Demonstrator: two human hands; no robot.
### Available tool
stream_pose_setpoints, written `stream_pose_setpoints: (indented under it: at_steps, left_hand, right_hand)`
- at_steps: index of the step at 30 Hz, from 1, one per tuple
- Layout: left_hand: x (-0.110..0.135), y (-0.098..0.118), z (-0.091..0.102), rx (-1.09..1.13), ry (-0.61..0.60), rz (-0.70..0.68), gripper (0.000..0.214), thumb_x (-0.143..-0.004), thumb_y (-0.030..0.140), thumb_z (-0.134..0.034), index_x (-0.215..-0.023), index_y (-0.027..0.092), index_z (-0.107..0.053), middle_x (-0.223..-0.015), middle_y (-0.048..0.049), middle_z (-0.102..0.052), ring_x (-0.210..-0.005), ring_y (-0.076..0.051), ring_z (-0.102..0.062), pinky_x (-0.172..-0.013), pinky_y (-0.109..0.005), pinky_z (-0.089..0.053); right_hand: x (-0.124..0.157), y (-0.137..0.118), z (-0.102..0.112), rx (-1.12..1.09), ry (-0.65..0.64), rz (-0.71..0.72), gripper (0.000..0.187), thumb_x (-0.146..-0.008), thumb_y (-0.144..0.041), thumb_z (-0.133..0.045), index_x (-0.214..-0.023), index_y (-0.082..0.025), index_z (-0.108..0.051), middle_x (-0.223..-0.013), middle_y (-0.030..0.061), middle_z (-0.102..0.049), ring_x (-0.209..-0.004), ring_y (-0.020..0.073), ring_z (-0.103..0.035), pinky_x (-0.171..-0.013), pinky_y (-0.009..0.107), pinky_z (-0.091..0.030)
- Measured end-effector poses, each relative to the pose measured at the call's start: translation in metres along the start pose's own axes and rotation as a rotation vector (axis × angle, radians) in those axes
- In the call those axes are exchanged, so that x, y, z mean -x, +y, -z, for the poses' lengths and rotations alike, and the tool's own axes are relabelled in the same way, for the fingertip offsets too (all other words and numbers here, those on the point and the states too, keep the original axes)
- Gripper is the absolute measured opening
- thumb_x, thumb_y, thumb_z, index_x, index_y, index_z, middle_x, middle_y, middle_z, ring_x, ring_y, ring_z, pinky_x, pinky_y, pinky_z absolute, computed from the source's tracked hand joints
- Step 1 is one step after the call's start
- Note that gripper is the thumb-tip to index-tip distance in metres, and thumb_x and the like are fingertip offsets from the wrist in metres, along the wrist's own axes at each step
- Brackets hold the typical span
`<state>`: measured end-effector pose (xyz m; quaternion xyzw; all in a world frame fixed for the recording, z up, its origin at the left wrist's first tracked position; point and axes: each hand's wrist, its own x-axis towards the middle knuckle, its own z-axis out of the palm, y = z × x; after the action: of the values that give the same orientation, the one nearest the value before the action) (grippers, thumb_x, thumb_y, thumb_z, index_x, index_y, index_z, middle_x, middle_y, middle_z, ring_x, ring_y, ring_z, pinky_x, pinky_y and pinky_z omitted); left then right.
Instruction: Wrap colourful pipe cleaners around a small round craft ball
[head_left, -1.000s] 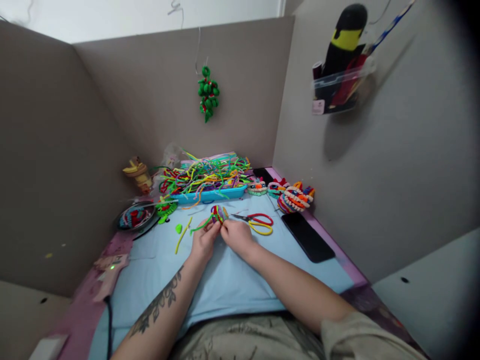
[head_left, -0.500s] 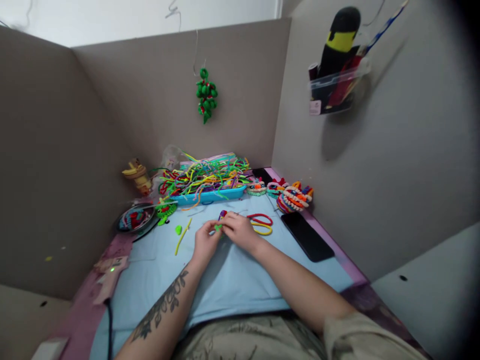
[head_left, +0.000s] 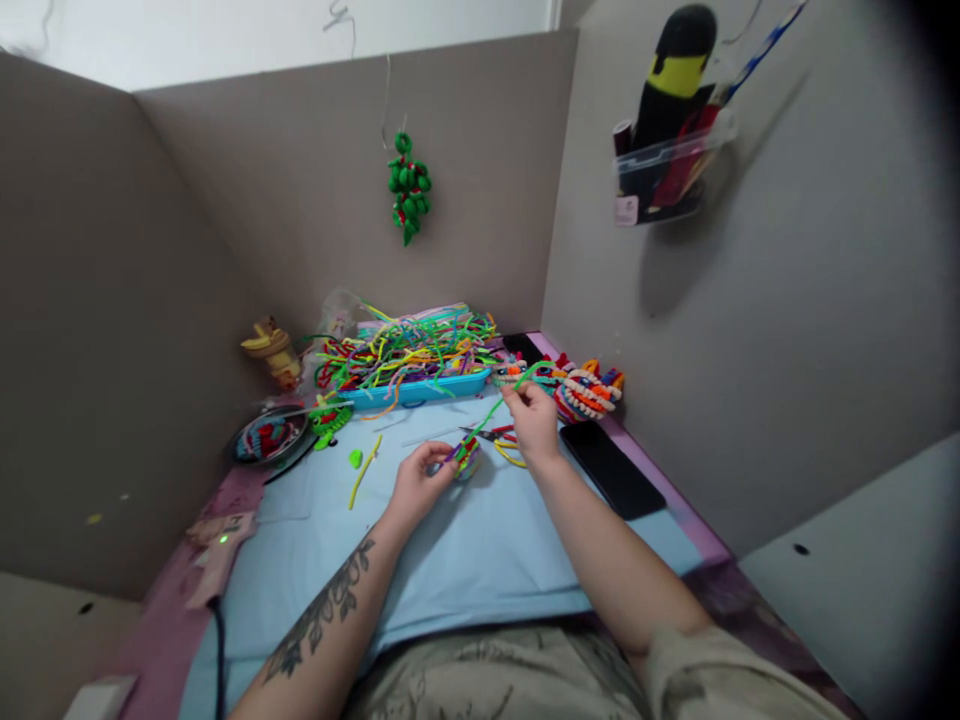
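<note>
My left hand (head_left: 421, 480) pinches a small multicoloured pipe-cleaner piece (head_left: 466, 458), with purple, red and green in it, just above the blue cloth. A green pipe cleaner (head_left: 491, 408) runs up from that piece to my right hand (head_left: 534, 420), which grips it between thumb and fingers, its free end curving past them. Behind my right wrist lie pliers (head_left: 509, 452) with red and yellow handles, partly hidden. To the left, a yellow pipe cleaner (head_left: 365, 472) and a small bright green piece (head_left: 355, 458) rest on the cloth.
A blue tray (head_left: 450, 385) heaped with pipe cleaners stands at the back. Finished-looking fuzzy pieces (head_left: 589, 392) and a black phone (head_left: 611, 470) lie right. On the left are a dark bowl (head_left: 271, 437) and a pink device (head_left: 223, 560). Grey partitions (head_left: 337, 200) enclose the table.
My hands have separated. The right has moved up and right, drawing the green pipe cleaner out in a line; the left stays low with the multicoloured piece.
</note>
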<state>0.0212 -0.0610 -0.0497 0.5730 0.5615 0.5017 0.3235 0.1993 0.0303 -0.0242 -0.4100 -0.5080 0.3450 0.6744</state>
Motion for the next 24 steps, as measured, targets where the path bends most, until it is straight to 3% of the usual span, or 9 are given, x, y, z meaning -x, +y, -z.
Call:
stream_pose_setpoints:
  at_steps: [5,10,17,24]
  left_hand:
    - [-0.002,-0.004,0.002,0.073,0.024,-0.006,0.022,-0.067,0.030,-0.070,-0.083,0.015,-0.066,-0.079,-0.0052,-0.066,-0.071,-0.016,-0.060,-0.068,-0.027,-0.048]
    - [-0.003,-0.002,0.002,0.022,0.027,-0.106,0.014,-0.068,0.029,-0.067,-0.073,0.016,-0.066,-0.095,-0.0085,-0.064,-0.080,-0.016,-0.059,-0.069,-0.026,-0.046]
    - [-0.004,-0.006,0.000,0.026,-0.018,0.072,0.019,-0.069,0.033,-0.064,-0.074,0.015,-0.060,-0.058,0.0031,-0.055,-0.052,-0.009,-0.046,-0.051,-0.021,-0.035]
    - [-0.005,-0.005,0.000,0.011,0.008,0.062,0.017,-0.070,0.032,-0.063,-0.071,0.016,-0.058,-0.058,0.0038,-0.054,-0.052,-0.009,-0.046,-0.051,-0.020,-0.035]
  right_hand:
    - [0.003,-0.003,-0.003,-0.049,-0.046,-0.014,0.029,-0.074,-0.039,-0.062,-0.062,-0.017,-0.049,-0.055,-0.0051,-0.041,-0.054,0.0096,-0.036,-0.053,0.022,-0.031]
    - [0.003,-0.006,-0.002,-0.060,-0.025,-0.013,0.027,-0.075,-0.039,-0.063,-0.064,-0.017,-0.051,-0.054,-0.0061,-0.039,-0.053,0.0091,-0.034,-0.052,0.022,-0.030]
    - [-0.001,-0.005,0.006,-0.093,0.019,0.025,0.032,-0.075,-0.040,-0.063,-0.061,-0.018,-0.045,-0.052,-0.0077,-0.036,-0.050,0.0080,-0.031,-0.050,0.022,-0.026]
    - [-0.004,-0.005,0.008,-0.172,0.060,-0.034,0.030,-0.073,-0.038,-0.066,-0.061,-0.019,-0.046,-0.050,-0.0081,-0.035,-0.047,0.0076,-0.029,-0.046,0.022,-0.024]
